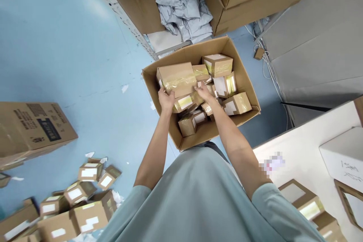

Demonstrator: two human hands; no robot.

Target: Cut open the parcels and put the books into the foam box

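A large open carton [241,70] stands in front of me with several small taped parcels inside. The biggest taped parcel [177,77] lies at its left side, on top of others. My left hand [166,100] grips this parcel's near left corner, thumb on top. At its right end, my right hand [204,92] has its fingers closed on the near corner. A parcel with a white label [224,85] and another parcel [237,104] lie to the right of my right hand. The undersides of the held parcel and some fingertips are hidden.
Beyond the carton, a shelf [124,17] bears a box of grey mailing bags [184,3]. Parcels [90,217] lie piled on the floor at lower left, below a printed carton [36,132]. A white table [300,140] holding boxes stands at right; cables [273,73] run along the wall.
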